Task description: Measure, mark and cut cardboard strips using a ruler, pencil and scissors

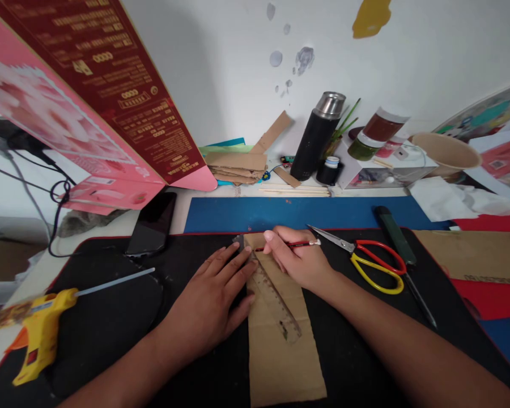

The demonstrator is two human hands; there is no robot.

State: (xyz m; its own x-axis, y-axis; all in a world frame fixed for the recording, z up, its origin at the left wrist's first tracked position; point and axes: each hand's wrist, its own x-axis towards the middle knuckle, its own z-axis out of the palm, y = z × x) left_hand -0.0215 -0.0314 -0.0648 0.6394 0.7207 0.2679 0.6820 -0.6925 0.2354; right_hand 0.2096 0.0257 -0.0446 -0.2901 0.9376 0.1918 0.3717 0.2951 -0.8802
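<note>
A strip of brown cardboard lies lengthwise before me on the black mat. Across it runs a clear plastic ruler, slanting from upper left to lower right. My left hand lies flat with fingers stretched out, its fingertips pressing on the ruler's upper part. In my right hand is a red and black pencil, pinched between the fingers near the ruler's edge. The pencil's tip points left, close to the left fingertips. Whether a line shows on the cardboard, I cannot tell.
Scissors and a green-handled cutter lie to the right, beside another cardboard piece. At left are a yellow glue gun and a phone. Behind stand a pink box, a black thermos and paint jars.
</note>
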